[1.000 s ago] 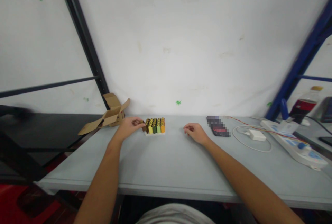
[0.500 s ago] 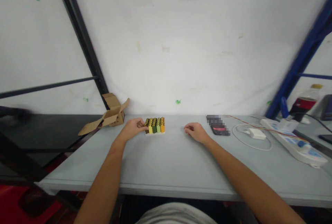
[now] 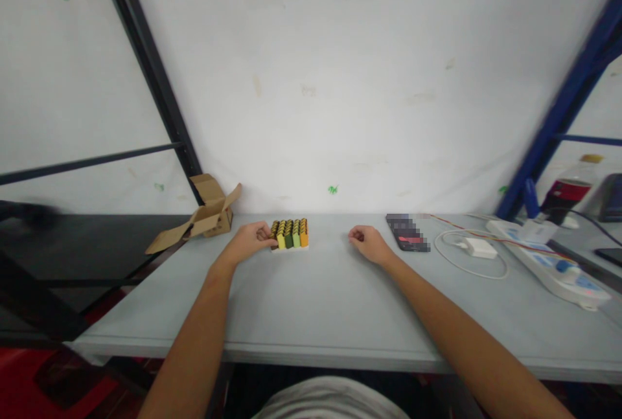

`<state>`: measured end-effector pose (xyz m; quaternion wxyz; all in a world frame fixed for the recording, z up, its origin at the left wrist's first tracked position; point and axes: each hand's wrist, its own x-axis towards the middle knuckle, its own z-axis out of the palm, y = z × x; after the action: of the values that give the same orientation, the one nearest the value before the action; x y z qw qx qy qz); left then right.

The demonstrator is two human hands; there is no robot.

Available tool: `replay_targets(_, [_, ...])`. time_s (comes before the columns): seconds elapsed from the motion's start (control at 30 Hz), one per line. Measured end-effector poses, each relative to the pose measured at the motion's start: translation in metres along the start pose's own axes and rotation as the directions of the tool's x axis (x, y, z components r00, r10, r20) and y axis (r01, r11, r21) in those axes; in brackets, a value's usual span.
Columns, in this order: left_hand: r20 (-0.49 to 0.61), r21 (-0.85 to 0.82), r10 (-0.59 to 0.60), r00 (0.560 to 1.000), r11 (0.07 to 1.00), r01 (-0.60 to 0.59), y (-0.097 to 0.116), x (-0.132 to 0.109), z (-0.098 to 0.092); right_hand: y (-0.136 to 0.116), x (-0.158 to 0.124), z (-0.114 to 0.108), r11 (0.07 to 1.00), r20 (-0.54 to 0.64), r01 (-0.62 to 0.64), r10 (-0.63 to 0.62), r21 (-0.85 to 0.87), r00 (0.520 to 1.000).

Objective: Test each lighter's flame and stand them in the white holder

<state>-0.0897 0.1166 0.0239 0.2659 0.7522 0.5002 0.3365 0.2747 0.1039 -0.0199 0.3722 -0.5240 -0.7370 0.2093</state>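
A small block of coloured pieces [image 3: 293, 239] in rows, yellow, dark green, light green, orange and brown with dark-patterned tops, stands on a white base on the grey table. My left hand [image 3: 249, 241] is at its left side, with thumb and fingers closed around the brown piece at the front left corner. My right hand [image 3: 368, 243] rests on the table to the right of the block, its fingers curled together; whatever may be inside them is hidden.
An open cardboard box [image 3: 214, 217] stands at the back left. On the right lie a phone [image 3: 409, 234], a white charger [image 3: 480, 248] with its cable and a power strip [image 3: 549, 263]. A bottle [image 3: 569, 192] stands behind them.
My right hand has shifted slightly to the right and its fingers are curled in more. My left hand has stayed at the block.
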Motion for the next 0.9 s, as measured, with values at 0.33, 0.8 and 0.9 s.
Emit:
replay_targets(0.33, [-0.161,0.003,0.016,0.987,1.0,-0.016,-0.014,0.002,-0.007,0.0,0.004,0.001,0.907,0.106,-0.205,0.26,-0.367,0.96])
replay_targets(0.8, [0.005,-0.057,-0.106,0.994,0.993,0.106,-0.013,0.001,0.01,-0.008,0.005,0.023,0.849,-0.136,-0.291,0.257,-0.44,0.957])
replay_targets(0.9, [0.077,-0.063,-0.079,0.994,0.995,0.084,-0.022,0.001,0.009,-0.002,0.008,0.014,0.877,-0.052,-0.266,0.269,-0.4,0.962])
